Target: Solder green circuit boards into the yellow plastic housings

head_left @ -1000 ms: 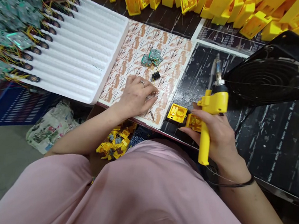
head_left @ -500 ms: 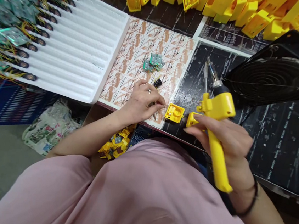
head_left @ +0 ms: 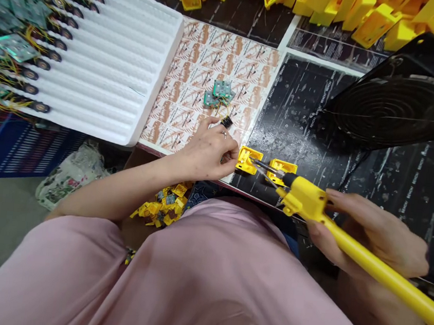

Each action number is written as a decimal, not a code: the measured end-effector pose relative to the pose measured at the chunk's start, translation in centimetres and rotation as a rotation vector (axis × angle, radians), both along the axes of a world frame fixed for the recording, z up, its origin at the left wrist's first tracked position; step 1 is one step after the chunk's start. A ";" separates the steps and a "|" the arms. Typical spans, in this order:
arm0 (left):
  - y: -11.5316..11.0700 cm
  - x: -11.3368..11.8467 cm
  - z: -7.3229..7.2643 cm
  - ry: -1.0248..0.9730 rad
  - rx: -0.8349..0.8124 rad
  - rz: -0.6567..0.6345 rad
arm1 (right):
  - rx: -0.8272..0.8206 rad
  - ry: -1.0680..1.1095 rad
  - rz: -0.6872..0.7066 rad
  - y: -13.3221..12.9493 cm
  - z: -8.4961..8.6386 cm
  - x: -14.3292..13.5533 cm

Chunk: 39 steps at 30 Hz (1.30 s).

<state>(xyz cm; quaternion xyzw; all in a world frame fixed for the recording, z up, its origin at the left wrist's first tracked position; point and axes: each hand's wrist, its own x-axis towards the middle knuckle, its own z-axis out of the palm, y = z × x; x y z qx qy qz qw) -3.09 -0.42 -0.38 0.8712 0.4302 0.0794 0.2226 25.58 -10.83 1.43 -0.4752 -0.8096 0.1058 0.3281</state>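
My right hand (head_left: 372, 235) grips a yellow soldering iron (head_left: 310, 198) with a solder feed arm beside its tip. The iron's metal tip reaches into a small yellow plastic housing (head_left: 250, 161) on the table. At that housing's left edge, my left hand (head_left: 216, 152) is closed in a pinch; the thin wire seen between its fingers earlier is now mostly hidden. A second yellow housing (head_left: 283, 170) lies to the right, partly behind the iron. Just beyond my left fingers are a small black part (head_left: 226, 121) and green circuit boards (head_left: 219, 93) with yellow wires.
A white ridged foam tray (head_left: 122, 64) stands on the left, with many wired circuit boards (head_left: 19, 7) piled at its left side. Yellow housings (head_left: 334, 7) heap along the back. A black fan (head_left: 398, 99) stands at the right. Below the table edge are more yellow parts (head_left: 162, 203).
My right hand has swung the soldering iron down and left, from upright to nearly level, bringing its tip into the left housing. My left hand stays beside that housing, its fingers more curled.
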 end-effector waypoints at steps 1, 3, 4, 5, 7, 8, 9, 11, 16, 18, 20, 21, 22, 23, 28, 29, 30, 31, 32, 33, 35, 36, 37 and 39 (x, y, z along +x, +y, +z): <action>0.1 0.1 0.1 0.013 -0.001 -0.010 | 0.028 0.037 0.039 0.2 -0.2 -0.4; 0.2 0.2 0.3 0.035 -0.003 -0.025 | 0.060 0.102 0.119 0.7 -0.3 -0.9; 0.3 0.2 0.4 0.045 -0.003 -0.031 | 0.058 0.111 0.152 0.9 -0.2 -1.0; 0.3 0.2 0.4 0.054 -0.002 -0.034 | 0.062 0.109 0.185 1.1 -0.1 -1.0; 0.4 0.3 0.5 0.066 0.001 -0.038 | 0.086 0.080 0.219 1.4 0.2 -1.2; 0.4 0.3 0.5 0.068 0.002 -0.039 | 0.104 0.063 0.230 1.6 0.3 -1.3; 0.4 0.3 0.5 0.066 0.002 -0.040 | 0.122 0.049 0.238 1.8 0.5 -1.4; 0.4 0.3 0.6 0.056 0.001 -0.042 | 0.143 0.029 0.261 2.1 0.7 -1.7; 0.6 0.6 0.7 0.081 -0.011 -0.046 | 0.183 -0.019 0.333 2.0 1.4 -1.5; 0.7 0.7 0.7 0.092 -0.004 -0.044 | 0.116 -0.039 0.305 1.8 1.9 -1.0; 0.7 0.7 0.7 0.096 0.005 -0.051 | 0.025 -0.066 0.252 1.5 2.3 -0.5; 0.7 0.7 0.6 0.096 0.007 -0.056 | -0.008 -0.083 0.232 1.4 2.5 -0.3; 0.7 0.7 0.6 0.097 0.010 -0.059 | -0.024 -0.094 0.223 1.3 2.5 -0.2; 0.7 0.7 0.7 0.098 0.011 -0.059 | -0.030 -0.098 0.216 1.3 2.5 -0.2; 0.9 0.4 0.9 0.117 0.029 -0.079 | 0.032 -0.053 0.175 1.4 2.0 -0.4; 1.0 0.2 1.0 0.121 0.036 -0.111 | 0.027 -0.056 0.182 1.5 1.9 -0.4; 1.2 0.0 1.1 0.127 0.040 -0.153 | 0.016 -0.058 0.196 1.5 1.7 -0.4; 1.4 -0.4 1.2 0.127 0.045 -0.201 | 0.000 -0.056 0.203 1.5 1.6 -0.4; 1.5 -0.7 1.2 0.119 0.047 -0.246 | -0.012 -0.041 0.195 1.5 1.4 -0.3; 1.6 -1.0 1.2 0.101 0.049 -0.281 | -0.006 -0.012 0.181 1.5 1.2 -0.3; 1.7 -1.5 1.0 0.034 0.062 -0.290 | 0.029 0.055 0.148 1.3 0.5 -0.1; 1.6 -1.6 0.8 -0.004 0.076 -0.270 | 0.064 0.081 0.133 1.2 0.1 0.0; 1.5 -1.6 0.5 -0.037 0.098 -0.242 | 0.100 0.094 0.113 1.1 -0.4 0.1; 1.2 -1.3 -0.2 -0.070 0.178 -0.167 | 0.157 0.095 0.033 0.7 -1.3 0.3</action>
